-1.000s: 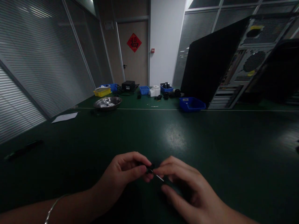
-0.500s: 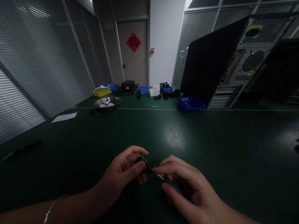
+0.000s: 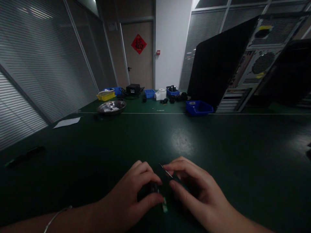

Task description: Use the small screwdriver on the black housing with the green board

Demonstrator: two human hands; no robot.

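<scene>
My right hand [image 3: 196, 191] is closed around the dark handle of a screwdriver [image 3: 166, 171], whose thin metal shaft points up and left past the fingertips. Between the thumb and fingers of my left hand [image 3: 141, 187] is a small dark part [image 3: 154, 187], mostly covered by the fingers. A little green circuit board [image 3: 164, 205] shows just below the left thumb tip; whether it lies on the table or touches the thumb I cannot tell. The screwdriver's tip is apart from the dark part.
On the green table [image 3: 116, 136] a dark pen-like tool [image 3: 24, 157] lies at left, near a white paper [image 3: 67, 122]. Farther back are a metal bowl [image 3: 111, 107], a blue bin [image 3: 199, 108], a white plastic housing [image 3: 160, 94] and a large black computer case [image 3: 218, 64].
My left hand has turned palm-down and moved slightly right and down, away from the screwdriver tip. The green circuit board has come into view below its thumb. My right hand has barely moved.
</scene>
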